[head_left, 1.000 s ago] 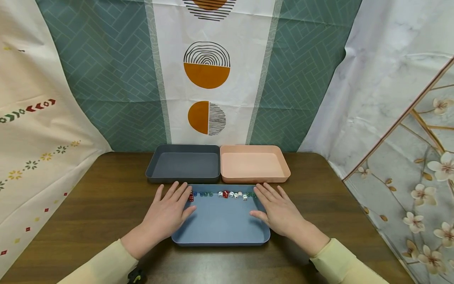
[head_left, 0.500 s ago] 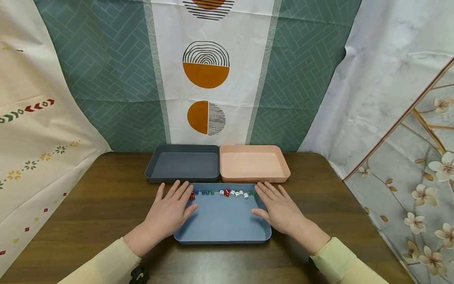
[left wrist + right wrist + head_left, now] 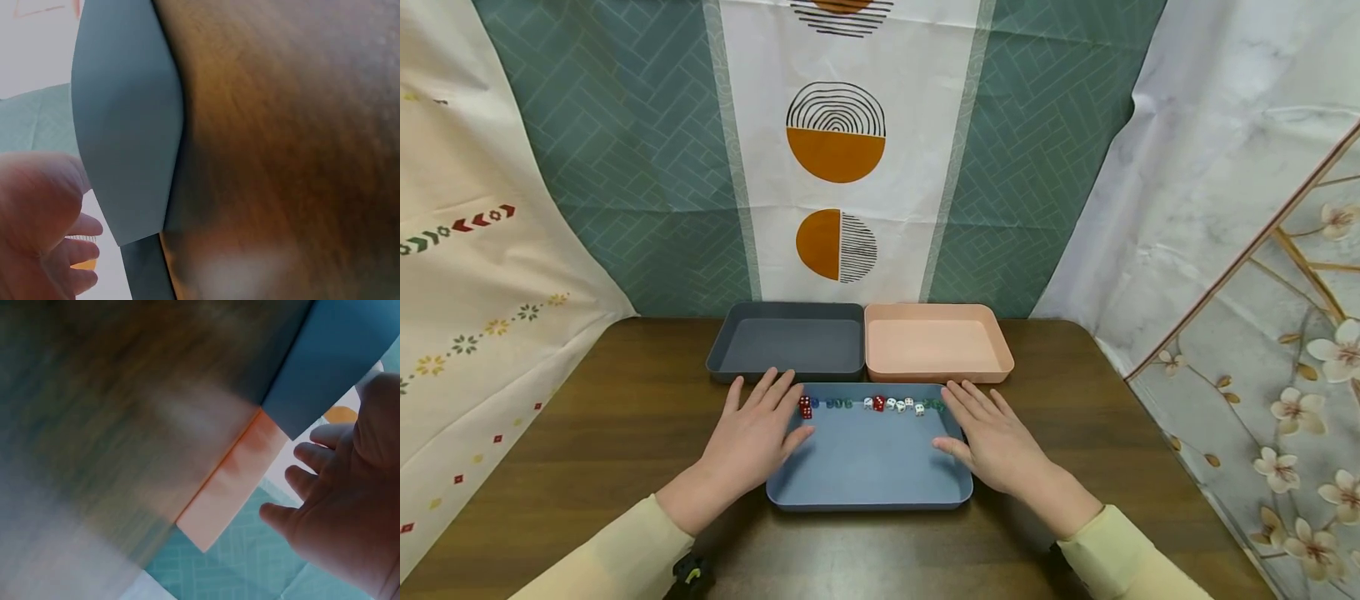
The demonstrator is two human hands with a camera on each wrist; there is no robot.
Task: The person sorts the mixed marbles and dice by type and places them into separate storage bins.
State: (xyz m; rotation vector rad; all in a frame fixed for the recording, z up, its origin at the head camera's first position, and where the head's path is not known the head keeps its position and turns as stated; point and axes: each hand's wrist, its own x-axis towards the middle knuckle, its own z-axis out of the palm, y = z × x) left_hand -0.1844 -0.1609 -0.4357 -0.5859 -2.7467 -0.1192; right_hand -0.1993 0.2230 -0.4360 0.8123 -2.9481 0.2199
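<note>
A blue tray (image 3: 868,475) lies on the table between my two hands. Along its far wall sits a row of small dice: red dice (image 3: 805,407) at the left end, then blue, green dice (image 3: 839,403), white dice (image 3: 891,403) with a red one among them, and more green dice (image 3: 932,405) by the right fingertips. My left hand (image 3: 747,437) hovers over the tray's left side, fingers extended, thumb pointing inward. Mirroring it, my right hand (image 3: 996,446) spreads over the right side. Both wrist views show the tray's outer wall (image 3: 128,112) beside straight fingers, with nothing held.
Behind the blue tray stand a dark grey tray (image 3: 790,346) and a peach tray (image 3: 936,337), side by side. The brown wooden table (image 3: 602,450) reaches to patterned cloths (image 3: 662,167) hanging at the back and sides.
The blue tray has shifted slightly right and away from me. My left hand has moved a little up off its left edge, showing more of the red dice. The right hand stays nearly still.
</note>
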